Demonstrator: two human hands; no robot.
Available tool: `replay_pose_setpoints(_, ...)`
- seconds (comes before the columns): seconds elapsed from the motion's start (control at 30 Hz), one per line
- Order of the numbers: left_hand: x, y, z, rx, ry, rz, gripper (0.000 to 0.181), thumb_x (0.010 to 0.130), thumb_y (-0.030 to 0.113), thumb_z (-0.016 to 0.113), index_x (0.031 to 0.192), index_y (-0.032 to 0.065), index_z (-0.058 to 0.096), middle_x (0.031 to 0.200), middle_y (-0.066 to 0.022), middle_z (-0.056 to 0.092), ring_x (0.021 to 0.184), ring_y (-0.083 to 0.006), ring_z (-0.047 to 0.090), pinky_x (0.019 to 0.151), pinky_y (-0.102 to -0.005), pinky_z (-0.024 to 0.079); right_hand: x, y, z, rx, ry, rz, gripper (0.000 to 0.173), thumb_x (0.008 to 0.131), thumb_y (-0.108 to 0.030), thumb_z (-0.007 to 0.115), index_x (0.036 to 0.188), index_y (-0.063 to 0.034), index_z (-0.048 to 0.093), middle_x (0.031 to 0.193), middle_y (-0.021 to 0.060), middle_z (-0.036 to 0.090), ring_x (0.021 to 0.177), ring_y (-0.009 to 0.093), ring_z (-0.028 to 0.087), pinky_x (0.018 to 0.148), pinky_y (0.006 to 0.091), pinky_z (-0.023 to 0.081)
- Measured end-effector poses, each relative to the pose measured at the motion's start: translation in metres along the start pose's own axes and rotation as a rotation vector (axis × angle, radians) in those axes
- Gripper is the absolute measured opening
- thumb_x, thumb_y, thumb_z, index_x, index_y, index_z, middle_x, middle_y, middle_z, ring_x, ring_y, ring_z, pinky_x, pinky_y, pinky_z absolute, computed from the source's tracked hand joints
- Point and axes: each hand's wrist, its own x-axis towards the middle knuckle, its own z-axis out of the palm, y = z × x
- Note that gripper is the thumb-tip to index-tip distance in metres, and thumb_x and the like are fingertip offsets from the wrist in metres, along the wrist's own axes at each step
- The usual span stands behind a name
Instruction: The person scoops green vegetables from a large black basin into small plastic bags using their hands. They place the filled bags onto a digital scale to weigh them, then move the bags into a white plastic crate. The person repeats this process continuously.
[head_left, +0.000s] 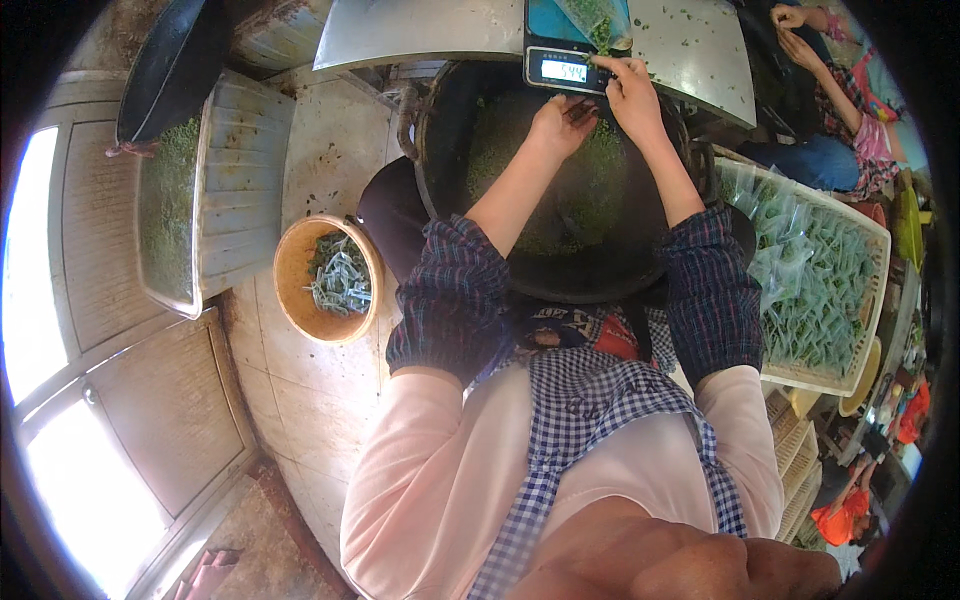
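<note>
A digital kitchen scale (564, 69) with a lit display sits at the edge of a metal table. On its blue platform lies a clear plastic bag (592, 19) holding chopped green plant pieces. My right hand (634, 97) reaches over the scale's front corner, its index finger at the green pieces by the bag's near end; whether it pinches any is unclear. Lower left, my left hand (564, 126) is turned partly palm up with curled, dark-looking fingertips; I cannot tell whether it holds anything. Beneath both hands is a large dark round pan (517, 262) with green bits inside.
At left stand a yellowish bucket (289, 296) with small filled bags and a large tub (244, 180) of greens. A white crate (862, 375) of filled clear bags is at right. A co-worker (855, 120) sits beyond it. Green scraps lie on the metal table (420, 30).
</note>
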Motion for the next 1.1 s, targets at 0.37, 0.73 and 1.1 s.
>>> replay_pose_setpoints(0.37, -0.033, -0.005, -0.005, 1.107, -0.415, 0.035, 0.032, 0.091, 0.027, 0.049, 0.096, -0.0011, 0.062, 0.104, -0.0141, 0.061, 0.095, -0.0275, 0.057, 0.086, -0.0385, 0.047, 0.004, -0.003, -0.004, 0.184, 0.221, 0.292, 0.021, 0.082, -0.025, 0.064, 0.095, -0.0089, 0.066, 0.092, 0.0077, 0.062, 0.081, 0.023, 0.06, 0.072, 0.0356, 0.048)
replay_pose_setpoints(0.73, -0.078, 0.009, 0.012, 1.533, -0.123, 0.672, 0.021, 0.082, 0.017, 0.062, 0.097, 0.004, 0.068, 0.087, -0.0112, 0.068, 0.077, -0.0201, 0.063, 0.07, -0.0326, 0.049, 0.021, -0.006, 0.007, 0.259, 0.337, 0.19, 0.02, 0.078, -0.024, 0.069, 0.081, -0.0052, 0.063, 0.077, 0.0051, 0.063, 0.068, 0.017, 0.058, 0.063, 0.0323, 0.048)
replay_pose_setpoints(1.1, -0.053, 0.058, 0.069, 1.692, 0.029, 1.783, 0.021, 0.072, 0.004, 0.065, 0.091, 0.011, 0.07, 0.097, -0.006, 0.061, 0.09, -0.0264, 0.054, 0.074, -0.0367, 0.044, 0.015, 0.0, 0.008, 0.248, 0.27, 0.315, 0.025, 0.08, -0.02, 0.064, 0.101, -0.0066, 0.066, 0.081, 0.0072, 0.064, 0.075, 0.016, 0.061, 0.071, 0.032, 0.049)
